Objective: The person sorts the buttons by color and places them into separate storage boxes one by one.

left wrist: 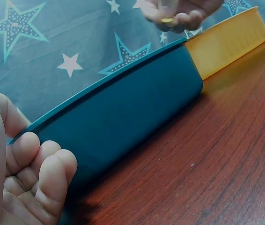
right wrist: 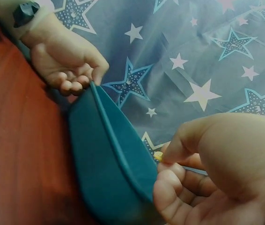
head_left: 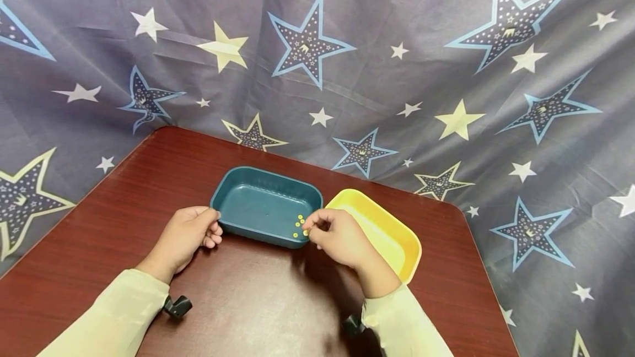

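My left hand (head_left: 186,238) pinches the left front corner of a blue-green plastic tray (head_left: 258,203), thumb over the rim and fingers against the outer wall. Above the tray's right front corner, my right hand (head_left: 342,238) holds a small round yellow button-like disc (right wrist: 158,155) between thumb and index finger. Several similar yellow discs (head_left: 297,224) lie on the tray floor near that corner. The wrist views hide the tray's floor behind its walls.
A yellow tray (head_left: 412,241) stands right of the blue-green one, partly covered by my right hand and forearm. Both trays sit on a reddish-brown wooden table (head_left: 238,302). Behind the table hangs a grey star-patterned cloth (head_left: 367,87).
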Demonstrator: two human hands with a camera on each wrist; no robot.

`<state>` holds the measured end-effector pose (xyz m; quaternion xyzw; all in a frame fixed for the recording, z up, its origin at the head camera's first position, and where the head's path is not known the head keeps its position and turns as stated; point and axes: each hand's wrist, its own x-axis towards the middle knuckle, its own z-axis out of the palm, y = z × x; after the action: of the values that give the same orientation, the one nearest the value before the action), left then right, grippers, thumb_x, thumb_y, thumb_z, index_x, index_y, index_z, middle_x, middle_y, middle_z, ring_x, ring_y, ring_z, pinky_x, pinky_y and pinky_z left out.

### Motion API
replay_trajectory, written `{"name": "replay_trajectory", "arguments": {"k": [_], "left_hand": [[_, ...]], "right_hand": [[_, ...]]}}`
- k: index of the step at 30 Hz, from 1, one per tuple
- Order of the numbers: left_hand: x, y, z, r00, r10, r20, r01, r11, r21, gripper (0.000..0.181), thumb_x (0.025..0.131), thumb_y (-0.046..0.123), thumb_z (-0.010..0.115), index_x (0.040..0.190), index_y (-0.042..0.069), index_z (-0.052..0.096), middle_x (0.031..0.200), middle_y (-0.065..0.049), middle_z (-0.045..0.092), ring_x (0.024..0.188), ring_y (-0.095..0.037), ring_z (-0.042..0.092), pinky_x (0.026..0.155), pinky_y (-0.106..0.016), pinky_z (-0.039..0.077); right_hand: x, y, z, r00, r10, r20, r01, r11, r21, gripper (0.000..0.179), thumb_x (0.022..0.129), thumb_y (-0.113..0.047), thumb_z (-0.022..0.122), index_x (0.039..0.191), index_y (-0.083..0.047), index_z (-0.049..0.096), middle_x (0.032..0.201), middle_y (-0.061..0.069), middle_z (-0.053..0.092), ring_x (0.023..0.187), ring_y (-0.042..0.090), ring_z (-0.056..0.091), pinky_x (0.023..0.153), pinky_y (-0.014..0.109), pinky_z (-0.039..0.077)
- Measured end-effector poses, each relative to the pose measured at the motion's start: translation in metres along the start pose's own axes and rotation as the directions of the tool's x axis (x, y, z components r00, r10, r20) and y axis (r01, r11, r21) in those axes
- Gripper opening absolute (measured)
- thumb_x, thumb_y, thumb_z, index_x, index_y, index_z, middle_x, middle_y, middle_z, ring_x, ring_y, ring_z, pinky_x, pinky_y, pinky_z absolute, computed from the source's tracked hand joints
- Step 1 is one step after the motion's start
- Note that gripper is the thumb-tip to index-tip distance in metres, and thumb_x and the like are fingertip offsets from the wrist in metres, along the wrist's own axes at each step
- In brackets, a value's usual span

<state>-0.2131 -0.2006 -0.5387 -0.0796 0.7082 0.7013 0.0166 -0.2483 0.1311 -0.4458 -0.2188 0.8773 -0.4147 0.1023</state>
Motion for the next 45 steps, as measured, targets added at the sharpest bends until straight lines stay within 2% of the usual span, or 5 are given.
{"name": "replay_trajectory", "arguments": {"k": [5, 13, 20, 29, 45], "left_hand": [[0.001, -0.002, 0.0, 1.0, 0.002, -0.004, -0.002, 1.0, 0.002, 0.025, 0.1, 0.014, 0.056, 0.085, -0.004, 0.066, 0.071, -0.003, 0.067, 0.06, -0.014, 0.069, 0.056, -0.03, 0.062], [0.002, -0.003, 0.0, 1.0, 0.012, -0.005, -0.012, 1.0, 0.002, 0.025, 0.101, 0.014, 0.055, 0.088, -0.005, 0.066, 0.071, -0.003, 0.067, 0.06, -0.014, 0.069, 0.055, -0.03, 0.062], [0.001, 0.0, 0.0, 1.0, 0.004, -0.002, -0.004, 1.0, 0.001, 0.026, 0.1, 0.014, 0.056, 0.087, -0.006, 0.065, 0.071, -0.004, 0.067, 0.06, -0.014, 0.068, 0.056, -0.03, 0.063], [0.0, 0.001, 0.0, 1.0, -0.001, 0.002, 0.001, 1.0, 0.002, 0.026, 0.1, 0.015, 0.057, 0.087, -0.007, 0.065, 0.072, -0.007, 0.068, 0.06, -0.015, 0.068, 0.056, -0.031, 0.063], [0.0, 0.002, 0.0, 1.0, 0.003, 0.002, -0.003, 1.0, 0.01, 0.028, 0.1, 0.016, 0.057, 0.086, -0.006, 0.065, 0.071, -0.004, 0.067, 0.06, -0.015, 0.068, 0.056, -0.031, 0.063]], "right_hand": [[0.017, -0.007, -0.01, 0.999, 0.029, 0.021, -0.028, 0.999, -0.025, 0.011, 0.095, -0.011, 0.068, 0.099, -0.014, 0.078, 0.079, 0.004, 0.072, 0.062, 0.016, 0.063, 0.056, 0.027, 0.053], [0.041, -0.012, -0.024, 0.994, 0.086, 0.073, -0.082, 0.995, -0.053, 0.01, 0.099, -0.015, 0.067, 0.102, -0.015, 0.077, 0.092, 0.013, 0.074, 0.081, 0.043, 0.071, 0.06, 0.029, 0.057], [0.056, -0.012, -0.032, 0.987, 0.11, 0.118, -0.099, 0.99, -0.101, 0.012, 0.101, -0.016, 0.066, 0.101, -0.014, 0.078, 0.09, 0.004, 0.073, 0.081, 0.038, 0.072, 0.054, 0.028, 0.05], [0.073, -0.014, -0.032, 0.97, 0.19, 0.154, -0.175, 0.979, -0.107, 0.011, 0.1, -0.013, 0.066, 0.099, -0.011, 0.077, 0.097, 0.015, 0.073, 0.078, 0.026, 0.071, 0.073, 0.037, 0.064], [0.074, -0.009, -0.03, 0.965, 0.205, 0.161, -0.185, 0.973, -0.135, 0.01, 0.1, -0.014, 0.069, 0.099, -0.009, 0.077, 0.092, 0.01, 0.073, 0.076, 0.023, 0.069, 0.067, 0.03, 0.061]]}}
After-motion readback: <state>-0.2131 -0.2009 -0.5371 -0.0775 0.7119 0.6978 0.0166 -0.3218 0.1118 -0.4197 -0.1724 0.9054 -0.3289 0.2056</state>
